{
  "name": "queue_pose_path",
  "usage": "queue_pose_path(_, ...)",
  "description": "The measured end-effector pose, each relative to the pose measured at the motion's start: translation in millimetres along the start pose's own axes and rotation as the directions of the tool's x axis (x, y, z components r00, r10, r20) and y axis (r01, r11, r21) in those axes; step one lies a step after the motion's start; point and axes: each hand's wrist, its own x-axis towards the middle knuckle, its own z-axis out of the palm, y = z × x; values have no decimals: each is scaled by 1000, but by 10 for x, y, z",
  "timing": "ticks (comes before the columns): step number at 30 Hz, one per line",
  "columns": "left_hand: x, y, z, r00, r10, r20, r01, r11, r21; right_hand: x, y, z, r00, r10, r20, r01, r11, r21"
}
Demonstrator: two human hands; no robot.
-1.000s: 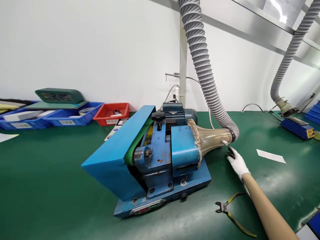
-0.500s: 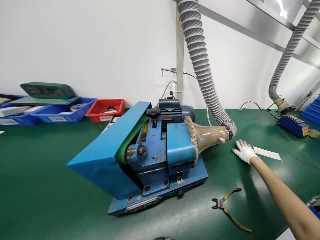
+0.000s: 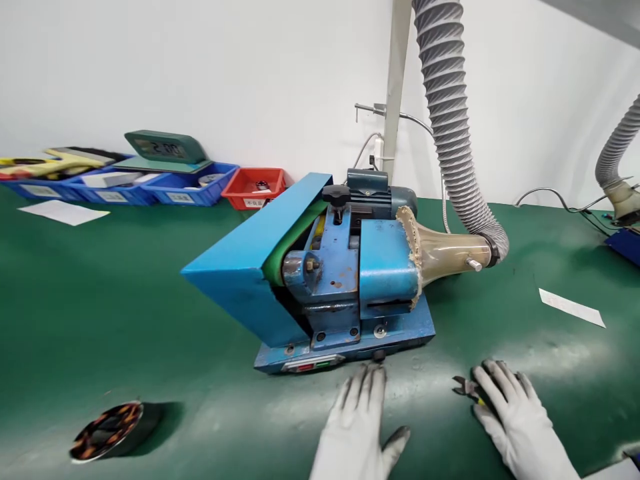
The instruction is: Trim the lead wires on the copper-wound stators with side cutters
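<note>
Both my hands wear white gloves with dirty fingertips. My left hand [image 3: 357,427] lies flat on the green table with fingers stretched toward the front edge of the blue belt-grinding machine [image 3: 320,273], close to its small black knob. My right hand [image 3: 515,417] rests with fingers spread on top of the yellow-handled cutting pliers [image 3: 466,388]; only the pliers' black jaws show beyond the fingers. Neither hand closes around anything.
A grey ribbed suction hose [image 3: 453,133] joins the machine's funnel at the right. A round wound stator [image 3: 113,432] sits at lower left. Blue bins [image 3: 150,187] and a red bin [image 3: 255,188] line the wall, with paper slips [image 3: 570,308] on the mat.
My right hand drew back from beside the hose funnel to the near table edge and now covers the pliers. My left hand came into view. The view shifted left and down.
</note>
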Motion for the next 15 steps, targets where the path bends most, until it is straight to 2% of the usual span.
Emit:
queue_pose_path(4, 318, 449, 18, 973, 77, 219, -42, 986, -162, -196, 592, 143, 984, 177, 8, -176, 982, -64)
queue_pose_path(6, 508, 712, 80, 953, 126, 275, -47, 960, -275, -240, 918, 202, 968, 251, 20, -249, 966, -70)
queue_pose_path(8, 745, 1002, 177, 955, 175, 240, -62, 907, -416, -229, 1214, 252, 946, 325, 8, -324, 944, -64)
queue_pose_path(11, 1179, 1444, 291, 948, 271, 164, -152, 843, -516, -116, 1524, 276, 908, 417, -45, -420, 905, -71)
queue_pose_path(13, 1445, 1651, 271, 948, 292, 124, -174, 805, -567, -40, 1573, 241, 885, 454, -99, -463, 882, -90)
queue_pose_path(15, 1589, 1691, 167, 965, 244, 93, -138, 779, -611, -11, 1448, 172, 881, 452, -141, -466, 879, -98)
